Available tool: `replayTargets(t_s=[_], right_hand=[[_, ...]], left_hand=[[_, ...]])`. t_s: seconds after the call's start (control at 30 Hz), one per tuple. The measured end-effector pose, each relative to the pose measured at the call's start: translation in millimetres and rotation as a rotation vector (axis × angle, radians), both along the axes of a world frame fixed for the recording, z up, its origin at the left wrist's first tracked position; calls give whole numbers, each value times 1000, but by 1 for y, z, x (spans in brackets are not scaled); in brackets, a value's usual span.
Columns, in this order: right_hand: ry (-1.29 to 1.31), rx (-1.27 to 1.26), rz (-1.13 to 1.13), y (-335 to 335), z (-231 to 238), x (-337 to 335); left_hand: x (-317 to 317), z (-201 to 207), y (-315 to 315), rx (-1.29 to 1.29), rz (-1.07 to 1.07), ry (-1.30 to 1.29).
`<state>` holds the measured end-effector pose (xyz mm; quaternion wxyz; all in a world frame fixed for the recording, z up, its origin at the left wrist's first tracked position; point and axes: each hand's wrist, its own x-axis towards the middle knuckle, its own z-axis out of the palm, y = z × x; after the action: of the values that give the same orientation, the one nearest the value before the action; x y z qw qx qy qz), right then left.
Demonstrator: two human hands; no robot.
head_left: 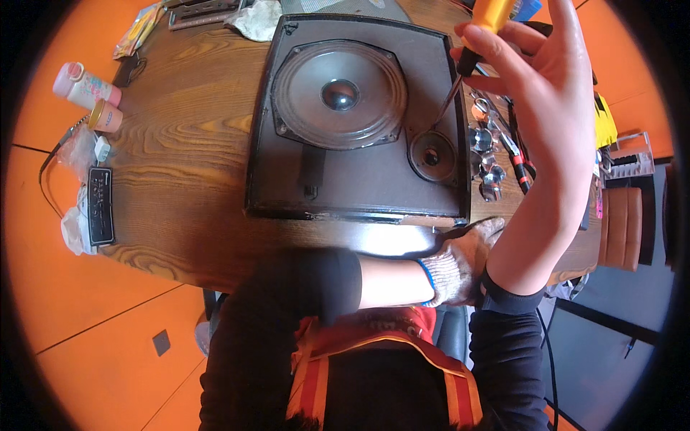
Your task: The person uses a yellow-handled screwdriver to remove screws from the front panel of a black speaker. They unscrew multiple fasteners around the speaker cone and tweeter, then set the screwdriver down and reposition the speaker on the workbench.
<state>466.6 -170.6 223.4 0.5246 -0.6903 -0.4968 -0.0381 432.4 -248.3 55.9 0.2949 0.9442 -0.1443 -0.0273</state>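
Observation:
A black speaker cabinet (287,187) lies face up on the wooden table, with a large round woofer (302,86) and a small tweeter (445,159) at its right. My bare right hand (535,79) grips a screwdriver (492,14) by its yellow handle. The shaft slants down to the left, its tip at the tweeter's upper rim. My left hand (460,262), in a knitted work glove, is beside the cabinet's near right corner, below my right forearm. Its fingers are partly hidden, so I cannot tell whether they grip the corner.
Small shiny metal parts (490,172) and red-and-black hand tools (516,159) lie right of the cabinet. Along the left table edge stand a bottle (86,86), a tan cup (106,116) and a black panelled device (101,206). A white cloth (257,20) lies behind. A brown chair (620,228) stands right.

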Motion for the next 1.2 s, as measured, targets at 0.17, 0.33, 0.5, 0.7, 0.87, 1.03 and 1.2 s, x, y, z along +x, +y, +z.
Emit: replayTargets(t_s=[0.17, 0.33, 0.5, 0.7, 0.87, 1.03, 1.2], right_hand=[[47, 16, 101, 3, 5, 4], [67, -35, 241, -3, -6, 29], [60, -11, 279, -3, -22, 48], [87, -4, 323, -1, -26, 49], [45, -7, 332, -2, -25, 52], [50, -3, 353, -2, -26, 51], [-10, 31, 323, -4, -25, 49]], left_hand=[[5, -1, -5, -54, -18, -16], [7, -6, -9, -105, -13, -20], [9, -7, -13, -133, -13, -17], [9, -7, -14, -132, -7, -5], [11, -7, -14, -137, -3, 3], [12, -6, -15, -138, -6, 4], [12, -5, -15, -140, -5, 5]])
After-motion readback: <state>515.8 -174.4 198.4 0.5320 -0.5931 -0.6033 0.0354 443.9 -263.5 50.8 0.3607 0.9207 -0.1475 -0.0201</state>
